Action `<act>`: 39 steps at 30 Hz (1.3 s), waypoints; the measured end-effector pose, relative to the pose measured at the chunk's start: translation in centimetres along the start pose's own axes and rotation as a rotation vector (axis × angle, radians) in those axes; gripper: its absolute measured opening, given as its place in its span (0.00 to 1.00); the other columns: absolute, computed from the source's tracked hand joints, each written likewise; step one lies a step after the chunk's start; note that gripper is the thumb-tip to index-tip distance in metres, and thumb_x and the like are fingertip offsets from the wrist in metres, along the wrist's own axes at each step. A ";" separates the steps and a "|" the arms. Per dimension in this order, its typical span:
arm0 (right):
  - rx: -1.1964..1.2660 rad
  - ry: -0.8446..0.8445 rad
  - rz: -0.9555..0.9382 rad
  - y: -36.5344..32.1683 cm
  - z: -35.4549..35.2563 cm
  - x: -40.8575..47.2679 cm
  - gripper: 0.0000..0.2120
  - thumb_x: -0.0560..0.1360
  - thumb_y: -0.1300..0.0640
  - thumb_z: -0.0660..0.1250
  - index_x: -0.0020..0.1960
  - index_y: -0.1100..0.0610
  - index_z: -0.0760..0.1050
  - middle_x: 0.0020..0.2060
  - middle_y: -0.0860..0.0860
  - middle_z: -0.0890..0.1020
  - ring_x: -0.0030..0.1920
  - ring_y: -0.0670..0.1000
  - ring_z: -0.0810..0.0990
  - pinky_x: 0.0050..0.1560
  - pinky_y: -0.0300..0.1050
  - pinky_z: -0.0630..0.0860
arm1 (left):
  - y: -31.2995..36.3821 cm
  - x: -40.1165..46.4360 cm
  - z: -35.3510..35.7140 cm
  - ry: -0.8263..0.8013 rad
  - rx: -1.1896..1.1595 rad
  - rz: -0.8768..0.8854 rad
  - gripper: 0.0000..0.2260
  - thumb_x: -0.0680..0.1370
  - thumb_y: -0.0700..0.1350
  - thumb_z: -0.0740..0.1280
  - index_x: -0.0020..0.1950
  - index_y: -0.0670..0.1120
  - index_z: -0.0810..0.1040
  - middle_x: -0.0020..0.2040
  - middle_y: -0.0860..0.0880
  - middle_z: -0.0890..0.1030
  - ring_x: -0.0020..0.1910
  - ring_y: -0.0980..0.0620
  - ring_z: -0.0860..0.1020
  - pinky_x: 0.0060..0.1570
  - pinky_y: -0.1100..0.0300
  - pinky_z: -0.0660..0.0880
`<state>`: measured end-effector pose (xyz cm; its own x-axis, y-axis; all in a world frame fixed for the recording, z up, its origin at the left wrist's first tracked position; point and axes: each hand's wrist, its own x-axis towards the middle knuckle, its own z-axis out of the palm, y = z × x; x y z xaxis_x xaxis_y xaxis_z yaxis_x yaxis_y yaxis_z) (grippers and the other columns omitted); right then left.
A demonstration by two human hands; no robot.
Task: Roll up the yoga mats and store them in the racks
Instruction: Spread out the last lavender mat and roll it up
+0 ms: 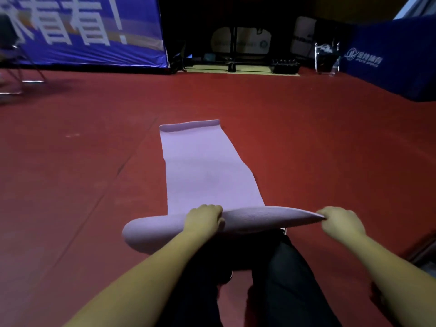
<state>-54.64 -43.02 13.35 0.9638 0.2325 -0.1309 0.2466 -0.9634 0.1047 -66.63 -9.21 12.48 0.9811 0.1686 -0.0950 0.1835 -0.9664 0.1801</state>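
Both hands grip the mat's (pixel 203 171) rolled near end on the floor (pixel 306 138): left hand (pixel 204 217) mid-roll, right hand (pixel 339 220) pinching the corner. Soft, light foam, likely springy; hold near both ends to roll evenly.

We see a red floor (pixel 306 138) running to a blue banner (pixel 94 31) with white lettering at far left, a folding chair (pixel 14 67) beside it, and a blue barrier (pixel 389 62) at right.

Yoga mat (pixel 203 175) pale lilac; floor (pixel 70 185) dark red; banner (pixel 94 31) blue, white lettering.
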 end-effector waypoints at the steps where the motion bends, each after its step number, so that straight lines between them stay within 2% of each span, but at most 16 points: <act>1: -0.062 -0.019 -0.038 -0.1 -0.3 0.2 0.18 0.73 0.57 0.61 0.59 0.43 0.78 0.60 0.44 0.81 0.61 0.50 0.78 0.54 0.43 0.70 | -0.1 -0.2 -0.1 -0.006 0.008 0.000 0.09 0.77 0.51 0.63 0.53 0.47 0.76 0.56 0.45 0.80 0.57 0.42 0.76 0.49 0.53 0.71; 4: -0.175 -0.099 -0.236 -1.4 -1.7 0.8 0.19 0.72 0.47 0.61 0.62 0.45 0.75 0.60 0.44 0.79 0.62 0.50 0.77 0.56 0.44 0.71 | -0.5 -1.0 0.0 -0.032 0.025 -0.015 0.10 0.78 0.50 0.63 0.54 0.47 0.76 0.58 0.44 0.80 0.58 0.42 0.76 0.51 0.54 0.71; 6: -0.045 -0.109 -0.391 -3.6 -2.1 0.5 0.25 0.72 0.41 0.61 0.68 0.45 0.70 0.63 0.45 0.76 0.63 0.50 0.75 0.59 0.46 0.71 | -0.4 -1.4 -0.2 -0.032 0.030 -0.013 0.10 0.78 0.50 0.63 0.54 0.47 0.76 0.57 0.44 0.80 0.57 0.42 0.76 0.50 0.54 0.71; 8: 0.136 -0.077 -0.463 -6.9 -1.8 -0.3 0.23 0.77 0.40 0.61 0.68 0.47 0.70 0.62 0.46 0.76 0.62 0.52 0.75 0.60 0.49 0.71 | -0.1 -1.8 -0.8 -0.001 0.055 0.013 0.10 0.78 0.50 0.63 0.54 0.47 0.77 0.56 0.44 0.80 0.56 0.42 0.76 0.48 0.54 0.69; 11: 0.233 0.028 -0.421 -10.6 -0.6 -1.3 0.13 0.82 0.43 0.54 0.52 0.50 0.73 0.53 0.50 0.77 0.57 0.56 0.76 0.52 0.51 0.70 | -0.1 -2.8 -1.9 0.100 0.143 0.094 0.10 0.79 0.52 0.63 0.53 0.46 0.77 0.55 0.44 0.80 0.56 0.41 0.76 0.47 0.53 0.68; 13: 0.287 0.082 -0.373 -11.5 -0.6 -1.3 0.15 0.82 0.43 0.53 0.43 0.50 0.67 0.47 0.51 0.77 0.52 0.59 0.77 0.47 0.52 0.69 | -1.3 -3.3 -2.2 0.204 0.150 0.181 0.13 0.80 0.54 0.61 0.51 0.46 0.78 0.52 0.45 0.81 0.54 0.41 0.77 0.47 0.51 0.70; 16: 0.248 0.151 -0.389 -12.3 -1.5 -1.1 0.19 0.81 0.41 0.52 0.41 0.52 0.69 0.45 0.51 0.79 0.50 0.59 0.79 0.44 0.52 0.72 | -3.6 -4.4 -1.6 0.305 0.042 0.170 0.23 0.79 0.59 0.51 0.43 0.46 0.79 0.42 0.44 0.80 0.45 0.40 0.79 0.42 0.49 0.72; 18: 0.198 0.133 -0.384 -12.7 -1.7 -1.1 0.22 0.82 0.41 0.50 0.45 0.53 0.75 0.49 0.52 0.82 0.53 0.59 0.79 0.46 0.51 0.71 | -4.5 -5.4 -1.0 0.227 0.053 0.070 0.26 0.79 0.58 0.46 0.46 0.46 0.80 0.43 0.44 0.80 0.45 0.39 0.78 0.43 0.48 0.72; 21: 0.131 -0.002 -0.379 -12.6 -1.0 -1.4 0.25 0.82 0.40 0.48 0.46 0.54 0.78 0.49 0.53 0.83 0.53 0.59 0.79 0.47 0.49 0.71 | -4.1 -6.7 0.4 0.016 0.159 0.013 0.23 0.84 0.54 0.45 0.65 0.49 0.76 0.56 0.45 0.80 0.55 0.40 0.77 0.53 0.48 0.72; 23: 0.174 -0.121 -0.375 -12.0 -0.9 -1.7 0.25 0.82 0.39 0.49 0.44 0.53 0.78 0.46 0.53 0.82 0.52 0.58 0.79 0.47 0.49 0.72 | -3.6 -7.0 0.4 -0.012 0.093 -0.067 0.21 0.85 0.55 0.49 0.62 0.47 0.77 0.58 0.44 0.81 0.57 0.40 0.77 0.56 0.50 0.72; 27: 0.298 -0.412 -0.386 -10.8 -0.2 -2.6 0.24 0.82 0.39 0.52 0.61 0.51 0.80 0.62 0.51 0.80 0.63 0.55 0.76 0.63 0.47 0.70 | -3.0 -6.5 -0.1 -0.267 0.000 -0.164 0.26 0.85 0.58 0.46 0.62 0.45 0.78 0.64 0.42 0.78 0.63 0.41 0.75 0.63 0.50 0.68; 29: 0.264 -0.462 -0.406 -10.9 1.5 -3.0 0.21 0.82 0.39 0.54 0.53 0.51 0.79 0.53 0.50 0.82 0.58 0.55 0.77 0.55 0.46 0.70 | -2.8 -6.8 1.0 -0.349 0.048 -0.151 0.23 0.86 0.55 0.46 0.64 0.44 0.76 0.65 0.43 0.77 0.64 0.42 0.74 0.64 0.49 0.68; 32: 0.333 -0.440 -0.355 -11.0 4.2 -3.1 0.17 0.80 0.40 0.61 0.40 0.52 0.68 0.36 0.48 0.76 0.44 0.54 0.76 0.45 0.48 0.70 | -2.5 -7.3 4.5 -0.134 0.183 -0.047 0.13 0.84 0.49 0.56 0.60 0.43 0.74 0.57 0.42 0.78 0.56 0.40 0.77 0.53 0.47 0.72; 34: 0.371 -0.424 -0.335 -10.8 5.1 -2.9 0.18 0.78 0.41 0.63 0.38 0.53 0.68 0.34 0.47 0.75 0.41 0.53 0.74 0.44 0.48 0.70 | -2.5 -7.6 5.8 0.117 0.224 0.106 0.09 0.79 0.49 0.64 0.48 0.42 0.76 0.45 0.43 0.78 0.44 0.40 0.76 0.42 0.49 0.70; 36: 0.395 -0.426 -0.308 -10.4 5.4 -2.7 0.19 0.78 0.41 0.64 0.37 0.53 0.69 0.33 0.47 0.74 0.38 0.51 0.73 0.41 0.48 0.68 | -3.2 -7.8 6.7 0.379 0.245 0.300 0.11 0.76 0.50 0.63 0.40 0.43 0.74 0.39 0.44 0.75 0.39 0.42 0.72 0.40 0.50 0.63; 39: 0.398 -0.420 -0.275 -10.2 5.6 -2.3 0.21 0.76 0.40 0.65 0.35 0.54 0.69 0.32 0.49 0.73 0.36 0.51 0.71 0.40 0.48 0.67 | -3.9 -9.0 6.7 0.442 0.315 0.431 0.17 0.77 0.56 0.62 0.39 0.44 0.73 0.40 0.44 0.74 0.39 0.43 0.72 0.41 0.50 0.62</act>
<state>-59.90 -34.46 7.05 0.7287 0.4839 -0.4846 0.3444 -0.8705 -0.3515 -76.60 -8.23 6.07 0.9078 -0.2440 0.3412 -0.1890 -0.9641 -0.1866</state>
